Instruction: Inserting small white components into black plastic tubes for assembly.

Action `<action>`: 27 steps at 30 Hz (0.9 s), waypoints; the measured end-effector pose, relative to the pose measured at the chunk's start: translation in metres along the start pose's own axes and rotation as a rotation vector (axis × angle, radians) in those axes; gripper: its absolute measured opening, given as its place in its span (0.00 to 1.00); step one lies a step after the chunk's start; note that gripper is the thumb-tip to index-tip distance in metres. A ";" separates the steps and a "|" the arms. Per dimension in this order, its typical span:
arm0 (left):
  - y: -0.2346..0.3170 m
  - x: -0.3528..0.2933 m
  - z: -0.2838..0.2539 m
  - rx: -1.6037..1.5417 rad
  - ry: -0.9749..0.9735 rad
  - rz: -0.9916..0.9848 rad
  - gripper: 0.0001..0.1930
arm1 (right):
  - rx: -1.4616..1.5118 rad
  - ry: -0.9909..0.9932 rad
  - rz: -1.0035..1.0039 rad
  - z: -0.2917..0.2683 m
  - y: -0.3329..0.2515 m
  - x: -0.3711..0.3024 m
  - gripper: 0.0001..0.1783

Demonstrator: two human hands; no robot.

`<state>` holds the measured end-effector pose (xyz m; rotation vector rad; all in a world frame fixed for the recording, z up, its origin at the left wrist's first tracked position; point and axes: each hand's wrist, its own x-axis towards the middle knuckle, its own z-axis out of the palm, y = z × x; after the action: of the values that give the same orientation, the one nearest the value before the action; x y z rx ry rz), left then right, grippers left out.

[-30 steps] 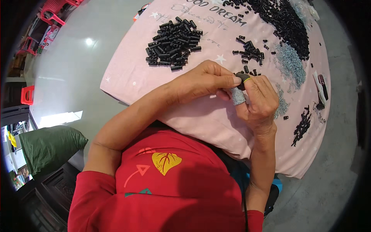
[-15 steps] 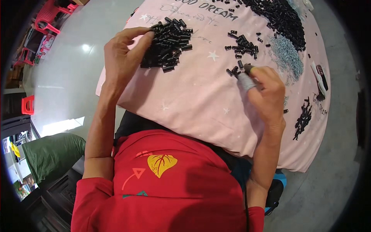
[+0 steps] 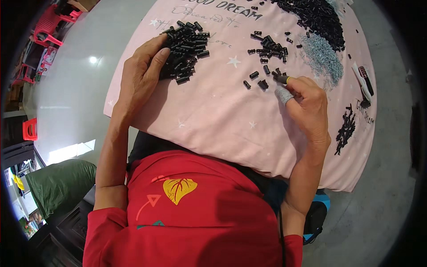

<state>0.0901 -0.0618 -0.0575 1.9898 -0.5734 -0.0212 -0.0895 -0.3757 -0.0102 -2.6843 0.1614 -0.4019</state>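
Two hands out on the pink-covered table (image 3: 213,115) right now, and they're well apart. Your left hand (image 3: 144,66) is up against the left edge of the pile of black cylinders (image 3: 187,51), upper left of the frame, thumb and fingers spread around that edge; can't tell if you've got a piece, since the fingertips get lost in the black. Your right hand (image 3: 309,104), right of centre, has a grey thumb wrap (image 3: 283,94) and a dark finger cover (image 3: 283,79) with a small gap between them, and the covered index tip is right at a little bunch of black pieces (image 3: 276,72).

Stuff around you: a few loose black pieces (image 3: 254,74) lie between your hands, so they're in the way of a straight slide across. Just above them is a looser black cluster (image 3: 271,48). Upper right you've got the big black heap (image 3: 318,22) with the grey-blue heap (image 3: 324,58) under it. Near the right edge there's a white strip-like thing (image 3: 362,80), then thin black sticks (image 3: 345,130) below. Off the table, a green bag (image 3: 62,184) sits lower left, and red chairs (image 3: 46,24) upper left.
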 end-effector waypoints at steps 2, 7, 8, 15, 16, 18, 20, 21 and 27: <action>0.001 -0.001 0.002 -0.021 0.021 0.006 0.21 | 0.029 0.061 0.049 -0.006 0.003 0.001 0.10; -0.003 0.006 0.004 0.031 0.115 0.078 0.23 | -0.043 0.042 0.181 -0.017 0.025 -0.006 0.10; 0.002 0.006 0.004 0.136 0.135 0.154 0.22 | -0.048 0.043 0.187 -0.017 0.026 -0.007 0.10; 0.059 0.001 0.045 -0.026 -0.221 0.338 0.13 | 0.090 0.085 0.193 -0.012 0.018 -0.006 0.11; 0.069 0.001 0.052 0.104 -0.335 0.364 0.11 | 0.084 0.069 0.089 -0.007 0.018 -0.006 0.11; 0.071 -0.002 0.070 0.142 -0.406 0.468 0.12 | 0.011 -0.023 0.086 -0.008 0.012 -0.003 0.12; 0.070 -0.002 0.084 0.153 -0.394 0.514 0.10 | 0.172 0.023 0.115 -0.011 0.018 -0.006 0.11; 0.070 -0.002 0.087 0.165 -0.387 0.515 0.09 | 0.180 0.068 0.163 -0.017 0.021 -0.008 0.11; 0.062 0.000 0.092 0.163 -0.339 0.514 0.07 | 0.009 -0.073 0.392 -0.048 0.029 -0.020 0.11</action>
<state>0.0427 -0.1619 -0.0495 1.9505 -1.3286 0.0048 -0.1242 -0.4167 0.0141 -2.5705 0.6470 -0.1803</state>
